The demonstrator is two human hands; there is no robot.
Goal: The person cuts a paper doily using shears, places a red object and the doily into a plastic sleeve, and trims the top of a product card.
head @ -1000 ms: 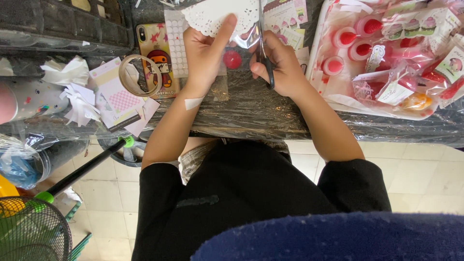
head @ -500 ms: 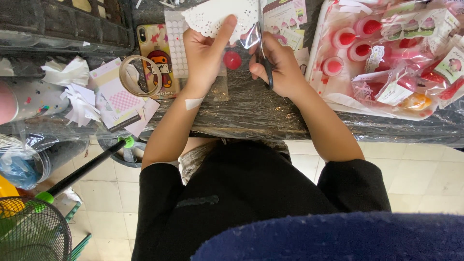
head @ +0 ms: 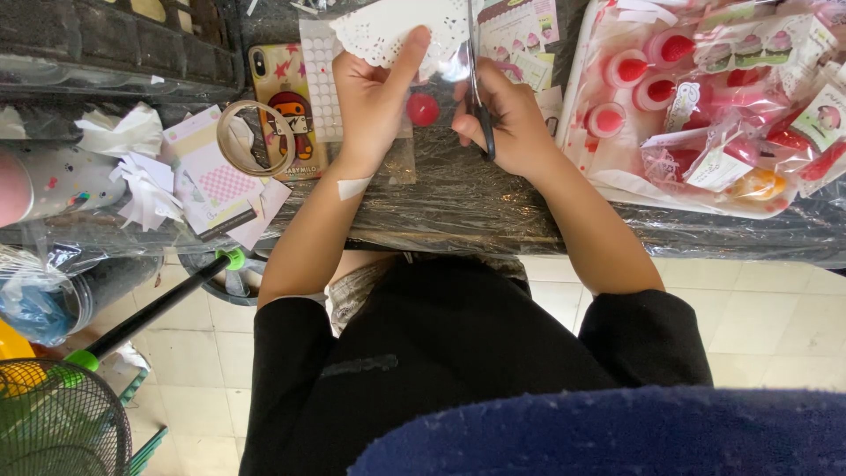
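Observation:
My left hand (head: pixel 374 97) pinches a white lace paper doily (head: pixel 401 31) by its lower edge, thumb on top. My right hand (head: pixel 507 115) grips a pair of dark-handled scissors (head: pixel 478 84), the blades pointing up beside the doily and a piece of clear plastic. A small round red object (head: pixel 422 109) lies on the table between the two hands. The table top (head: pixel 476 203) is covered in wrinkled dark plastic film.
A phone in a cartoon case (head: pixel 284 106) and a tape roll (head: pixel 256 138) lie to the left, next to paper scraps (head: pixel 145 181). A white tray (head: pixel 608 181) of red-and-pink packaged items sits to the right. A wire basket (head: pixel 53 423) stands on the tiled floor.
Both hands have stayed almost in place; the right hand with the scissors has shifted very slightly against the doily's edge.

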